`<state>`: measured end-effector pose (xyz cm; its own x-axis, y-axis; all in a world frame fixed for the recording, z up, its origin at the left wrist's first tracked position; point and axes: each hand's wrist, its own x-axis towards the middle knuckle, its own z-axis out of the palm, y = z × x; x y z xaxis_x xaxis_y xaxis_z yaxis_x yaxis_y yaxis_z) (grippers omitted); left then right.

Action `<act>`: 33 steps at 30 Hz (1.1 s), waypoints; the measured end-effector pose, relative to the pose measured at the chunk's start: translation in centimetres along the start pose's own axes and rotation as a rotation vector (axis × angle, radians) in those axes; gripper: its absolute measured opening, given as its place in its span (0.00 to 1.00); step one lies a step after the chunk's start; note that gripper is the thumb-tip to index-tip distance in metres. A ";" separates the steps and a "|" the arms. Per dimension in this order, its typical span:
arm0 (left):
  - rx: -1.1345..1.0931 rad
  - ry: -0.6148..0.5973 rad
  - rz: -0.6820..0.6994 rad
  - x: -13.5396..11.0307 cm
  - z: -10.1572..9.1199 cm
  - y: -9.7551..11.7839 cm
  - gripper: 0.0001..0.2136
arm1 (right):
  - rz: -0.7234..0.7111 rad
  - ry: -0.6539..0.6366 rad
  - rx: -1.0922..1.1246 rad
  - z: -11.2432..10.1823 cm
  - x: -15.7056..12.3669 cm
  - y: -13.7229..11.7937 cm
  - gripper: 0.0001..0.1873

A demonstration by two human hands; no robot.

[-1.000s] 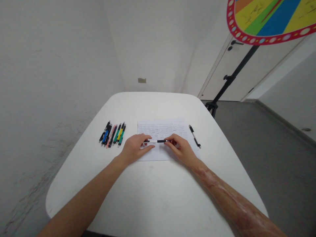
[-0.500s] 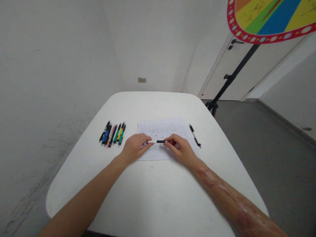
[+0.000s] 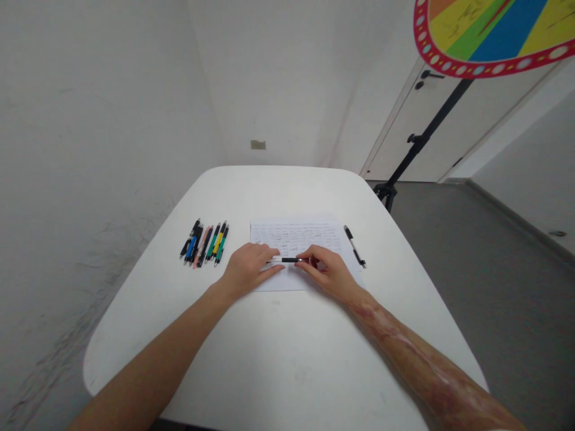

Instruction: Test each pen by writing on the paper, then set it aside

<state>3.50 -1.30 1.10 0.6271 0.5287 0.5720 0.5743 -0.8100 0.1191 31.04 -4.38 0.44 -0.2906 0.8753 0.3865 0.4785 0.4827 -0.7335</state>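
Note:
A white pen with a black grip (image 3: 290, 260) lies level across the middle, over a sheet of handwritten paper (image 3: 296, 231). My right hand (image 3: 327, 267) pinches its right end between thumb and fingers. Around the pen's white left end is my left hand (image 3: 250, 263), thumb and fingers apart, the thumb off the barrel. Whether its fingers still touch the pen I cannot tell. The lower right part of the paper is covered by my right hand.
On the white table (image 3: 287, 353), several pens (image 3: 204, 244) lie side by side at left. One black-and-white pen (image 3: 354, 246) rests right of the paper. Beyond the table's right edge stands a colourful wheel (image 3: 494, 36) on a black stand (image 3: 415, 145), near a door (image 3: 476, 129).
My left thumb and fingers have spread apart from their pinch on the pen's white end. The pen sits slightly lower in view, its right end still in my right hand.

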 end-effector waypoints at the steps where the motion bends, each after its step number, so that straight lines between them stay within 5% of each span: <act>1: 0.013 -0.007 0.017 0.1 0.0 0.0 0.15 | -0.009 -0.012 -0.005 0.0 0.0 0.0 0.12; 12: 0.042 0.022 0.083 0.4 -0.1 0.3 0.13 | -0.099 -0.003 0.021 -0.2 0.0 -0.3 0.09; 18: 0.048 0.026 0.090 0.4 -0.1 0.2 0.13 | -0.045 -0.038 -0.040 -0.4 0.2 -0.5 0.15; 23: 0.056 0.035 0.088 0.4 -0.1 0.3 0.14 | -0.033 -0.031 -0.011 -0.4 0.1 -0.8 0.08; 28: 0.054 0.002 0.095 0.4 -0.1 0.3 0.15 | -0.011 -0.084 -0.039 -0.3 0.1 -0.8 0.13; 33: 0.043 -0.008 0.082 0.4 -0.2 0.3 0.14 | -0.003 -0.062 0.023 -0.3 0.0 -1.0 0.09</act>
<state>3.81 -1.40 1.48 0.6771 0.4629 0.5721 0.5426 -0.8392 0.0368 30.85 -4.89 1.38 -0.3436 0.8698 0.3540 0.4581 0.4843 -0.7454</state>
